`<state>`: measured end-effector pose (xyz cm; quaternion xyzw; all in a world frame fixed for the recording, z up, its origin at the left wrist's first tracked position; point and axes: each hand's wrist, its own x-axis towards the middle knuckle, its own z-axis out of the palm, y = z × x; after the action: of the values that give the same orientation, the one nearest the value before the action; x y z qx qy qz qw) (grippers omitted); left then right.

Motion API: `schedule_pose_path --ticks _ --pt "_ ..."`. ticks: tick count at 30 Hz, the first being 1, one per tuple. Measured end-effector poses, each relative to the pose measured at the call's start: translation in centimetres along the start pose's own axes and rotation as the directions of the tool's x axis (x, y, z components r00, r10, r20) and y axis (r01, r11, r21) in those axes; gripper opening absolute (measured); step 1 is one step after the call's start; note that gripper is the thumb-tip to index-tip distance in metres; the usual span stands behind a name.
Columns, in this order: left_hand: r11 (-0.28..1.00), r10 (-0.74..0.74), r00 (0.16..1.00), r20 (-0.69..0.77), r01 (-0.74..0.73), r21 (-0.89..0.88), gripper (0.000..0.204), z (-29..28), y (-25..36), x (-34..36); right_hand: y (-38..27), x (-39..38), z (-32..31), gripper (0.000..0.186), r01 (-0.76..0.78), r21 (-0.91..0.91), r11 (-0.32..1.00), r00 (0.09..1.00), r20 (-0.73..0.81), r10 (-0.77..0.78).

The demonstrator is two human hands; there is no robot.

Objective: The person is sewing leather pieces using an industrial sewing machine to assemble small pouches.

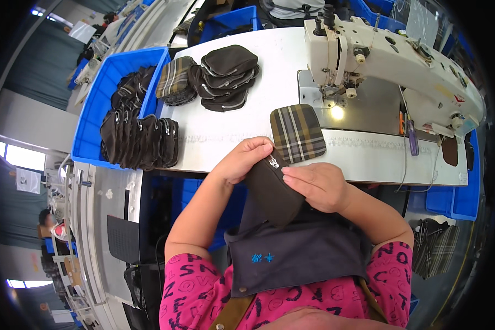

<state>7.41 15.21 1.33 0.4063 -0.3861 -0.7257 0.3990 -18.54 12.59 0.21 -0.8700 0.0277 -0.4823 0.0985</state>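
A dark brown zippered pouch piece (pixel 275 195) is held between both hands at the table's near edge, its metal zipper pull showing near the top. My left hand (pixel 247 159) pinches its upper left corner, thumb on top. On the other side my right hand (pixel 319 184) grips the edge beside the zipper pull, fingers pressed together. Just beyond the hands a plaid fabric panel (pixel 298 133) with rounded corners lies flat on the white table (pixel 214 137). The pouch piece partly overlaps that panel's near left corner in this view.
A white sewing machine (pixel 390 66) stands at the right, its needle area beyond the plaid panel. Stacked dark pouch pieces (pixel 228 77) and plaid panels (pixel 176 80) lie at the far left. A blue bin (pixel 88 121) holds more pouch pieces. A purple-handled screwdriver (pixel 412 137) rests near the machine.
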Motion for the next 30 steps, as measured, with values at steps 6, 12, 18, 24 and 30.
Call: schedule_pose_path --ticks 6,12,18,24,30 --pt "0.654 -0.057 0.998 -0.010 0.045 0.755 0.032 2.3 9.8 4.9 2.0 0.1 -0.7 0.044 -0.203 0.071 0.977 0.979 0.021 0.202" --pt "0.328 -0.087 0.995 0.045 -0.014 0.944 0.032 0.7 6.5 15.0 5.5 -2.0 -1.7 0.036 -0.439 -0.186 0.879 0.853 0.222 0.473" --pt "0.163 0.028 0.999 0.033 -0.037 0.986 0.032 1.6 6.3 16.6 7.5 -3.0 -2.2 0.028 -0.306 -0.318 0.897 0.849 0.335 0.408" --pt "0.189 0.140 0.975 0.172 -0.197 0.962 0.019 1.9 6.5 16.8 8.9 -1.0 -4.1 0.025 -0.299 -0.208 0.931 0.759 0.540 0.364" --pt "0.146 0.222 0.966 0.134 -0.168 0.975 0.017 1.9 4.6 16.9 10.7 -1.4 -5.2 0.028 -0.129 -0.191 0.973 0.821 0.529 0.213"
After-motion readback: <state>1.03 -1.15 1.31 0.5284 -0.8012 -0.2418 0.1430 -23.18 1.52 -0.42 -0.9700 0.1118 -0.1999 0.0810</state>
